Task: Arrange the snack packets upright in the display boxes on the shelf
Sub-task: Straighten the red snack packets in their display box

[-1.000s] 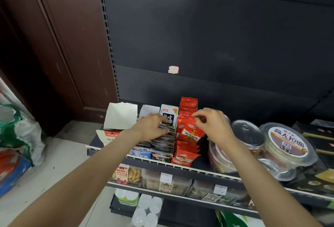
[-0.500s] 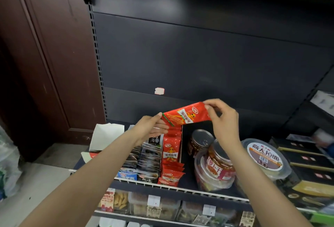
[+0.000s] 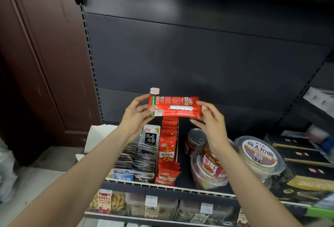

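I hold a red snack packet (image 3: pixel 174 107) flat and level above the shelf, its printed back with barcode facing me. My left hand (image 3: pixel 136 116) pinches its left end and my right hand (image 3: pixel 209 118) pinches its right end. Directly below stands a red display box (image 3: pixel 167 151) with several red packets upright in a row. To its left, a box of black-and-white seaweed packets (image 3: pixel 144 151) holds several packets, one upright at the back.
Round clear tubs and a jar (image 3: pixel 210 161) stand right of the boxes, with a large lidded noodle tub (image 3: pixel 260 152) and black boxes (image 3: pixel 305 154) further right. The shelf's wire front rail (image 3: pixel 180 188) runs below. A lower shelf holds snack tubs (image 3: pixel 151 207). A white box flap (image 3: pixel 99 137) is at left.
Both hands lifted a red packet out of the red box, raised it above the shelf and turned it from tilted front-up to level with its back facing me.
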Action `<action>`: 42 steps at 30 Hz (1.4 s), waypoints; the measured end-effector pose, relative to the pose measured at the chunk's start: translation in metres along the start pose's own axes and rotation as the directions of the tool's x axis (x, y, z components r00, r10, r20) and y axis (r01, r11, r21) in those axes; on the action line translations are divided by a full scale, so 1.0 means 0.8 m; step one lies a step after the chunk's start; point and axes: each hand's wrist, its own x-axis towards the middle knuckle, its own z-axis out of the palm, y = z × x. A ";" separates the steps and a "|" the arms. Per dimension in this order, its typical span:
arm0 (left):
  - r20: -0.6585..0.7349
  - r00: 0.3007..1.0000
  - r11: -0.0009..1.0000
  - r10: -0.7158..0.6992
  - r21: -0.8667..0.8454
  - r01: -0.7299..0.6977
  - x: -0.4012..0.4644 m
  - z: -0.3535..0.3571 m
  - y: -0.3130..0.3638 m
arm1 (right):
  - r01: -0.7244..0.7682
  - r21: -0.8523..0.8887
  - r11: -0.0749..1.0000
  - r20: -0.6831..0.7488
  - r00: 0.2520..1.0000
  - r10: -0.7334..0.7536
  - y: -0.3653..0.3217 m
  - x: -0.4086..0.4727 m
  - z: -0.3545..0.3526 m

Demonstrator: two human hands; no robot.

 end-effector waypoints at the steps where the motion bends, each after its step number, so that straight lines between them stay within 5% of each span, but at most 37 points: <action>1: 0.026 0.998 0.996 0.051 0.068 -0.053 -0.001 -0.002 -0.001 | -0.008 0.024 1.000 0.014 1.000 0.008 0.000 -0.002 0.000; 6: 0.113 0.969 0.893 0.218 0.378 -0.245 -0.009 -0.011 -0.001 | 0.047 -0.074 0.996 0.142 0.989 -0.036 0.005 -0.007 -0.006; 12: 0.144 0.958 0.874 0.247 0.394 -0.285 -0.010 -0.016 0.002 | 0.049 -0.017 0.999 0.132 0.990 -0.047 0.004 -0.009 -0.002; 19: -0.010 0.996 0.962 0.083 0.262 -0.078 -0.002 -0.025 -0.011 | -0.070 -0.034 0.997 0.074 0.995 0.072 0.003 -0.006 -0.005; 23: -0.088 0.996 0.958 0.007 0.286 0.019 0.000 -0.023 -0.017 | 0.118 -0.287 0.951 0.102 0.991 -0.092 0.013 -0.003 -0.005; 29: -0.169 0.954 0.913 -0.248 0.288 0.288 0.004 -0.028 -0.030 | 0.204 -0.571 0.795 0.147 0.978 -0.145 0.021 0.010 -0.001; 31: -0.161 0.980 0.782 -0.115 0.594 0.190 0.006 -0.039 -0.041 | 0.227 -0.673 0.704 0.174 0.974 -0.148 0.023 0.014 -0.002; 33: -0.019 1.000 0.475 0.015 0.880 0.010 0.002 -0.051 -0.047 | 0.248 -0.770 0.588 0.205 0.969 -0.139 0.029 0.016 -0.005; 36: 0.184 0.981 0.139 -0.054 0.975 -0.175 -0.004 -0.066 -0.054 | 0.245 -0.844 0.477 0.229 0.969 -0.093 0.037 0.014 -0.006; 42: 0.294 0.921 -0.035 -0.257 0.949 -0.313 -0.002 -0.083 -0.067 | 0.240 -0.828 0.507 0.285 0.958 0.014 0.063 0.015 0.012</action>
